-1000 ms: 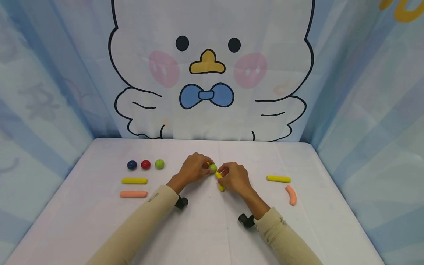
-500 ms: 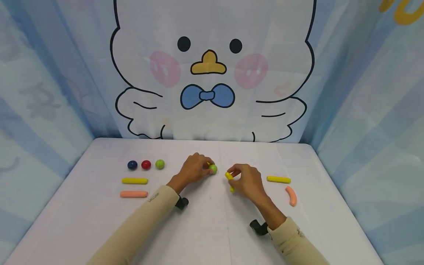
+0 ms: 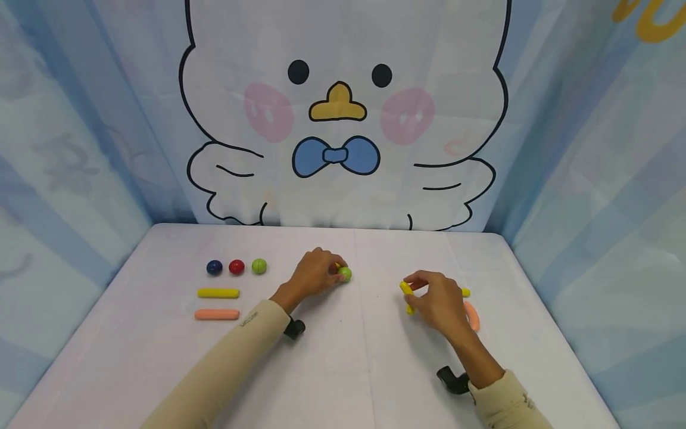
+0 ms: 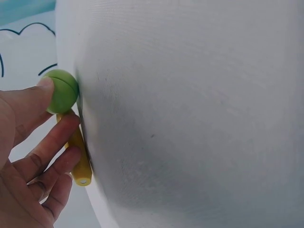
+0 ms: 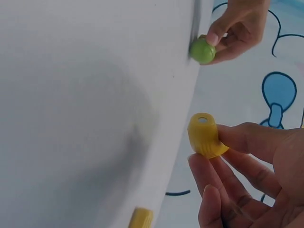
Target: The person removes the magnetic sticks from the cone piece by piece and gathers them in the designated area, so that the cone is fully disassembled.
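Observation:
My left hand (image 3: 316, 274) holds a green ball (image 3: 345, 274) near the middle of the white table. In the left wrist view its thumb presses the ball, and the other fingers lie along a yellow rod (image 4: 81, 164) whose far end meets the ball. My right hand (image 3: 440, 301) pinches a second yellow rod (image 3: 407, 297) between thumb and fingers, apart from the ball. A small silvery dot shows in the end of this pinched rod in the right wrist view. Whether it touches the table is hard to tell.
To the left stand a dark blue ball (image 3: 214, 267), a red ball (image 3: 236, 267) and another green ball (image 3: 259, 266) in a row. Below them lie a yellow rod (image 3: 218, 293) and an orange rod (image 3: 217, 314). Behind my right hand, partly hidden, are a yellow rod (image 3: 465, 292) and a curved orange rod (image 3: 472, 316).
My right hand has moved right with its yellow rod, away from the green ball, and now partly covers the pieces at the right. My left hand has stayed in place.

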The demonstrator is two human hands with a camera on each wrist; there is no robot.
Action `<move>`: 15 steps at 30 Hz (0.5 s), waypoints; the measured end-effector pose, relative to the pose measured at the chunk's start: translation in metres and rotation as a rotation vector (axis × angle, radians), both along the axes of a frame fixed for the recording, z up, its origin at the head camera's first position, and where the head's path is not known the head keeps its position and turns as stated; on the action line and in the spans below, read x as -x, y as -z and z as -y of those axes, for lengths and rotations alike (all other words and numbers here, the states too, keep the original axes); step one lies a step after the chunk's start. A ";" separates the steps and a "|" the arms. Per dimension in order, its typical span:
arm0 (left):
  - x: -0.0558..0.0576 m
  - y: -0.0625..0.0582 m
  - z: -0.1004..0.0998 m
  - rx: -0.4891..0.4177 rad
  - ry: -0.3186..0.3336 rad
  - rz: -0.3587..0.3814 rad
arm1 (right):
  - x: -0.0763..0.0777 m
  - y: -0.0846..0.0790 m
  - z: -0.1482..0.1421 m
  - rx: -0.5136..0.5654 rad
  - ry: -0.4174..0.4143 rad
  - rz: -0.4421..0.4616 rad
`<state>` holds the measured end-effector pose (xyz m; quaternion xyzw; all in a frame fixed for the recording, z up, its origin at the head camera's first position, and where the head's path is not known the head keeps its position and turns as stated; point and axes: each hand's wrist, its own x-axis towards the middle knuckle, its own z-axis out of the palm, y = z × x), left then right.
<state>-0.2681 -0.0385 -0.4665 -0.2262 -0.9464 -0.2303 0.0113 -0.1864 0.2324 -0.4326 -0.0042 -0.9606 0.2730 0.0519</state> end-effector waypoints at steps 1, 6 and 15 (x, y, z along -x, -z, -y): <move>0.000 0.000 0.000 0.001 0.000 0.000 | -0.001 0.000 -0.005 -0.008 0.007 -0.004; -0.001 -0.001 0.001 0.000 0.005 0.003 | -0.008 0.002 -0.029 -0.042 0.040 -0.005; -0.003 0.000 0.000 0.003 0.011 -0.005 | -0.020 0.008 -0.055 -0.071 0.106 0.054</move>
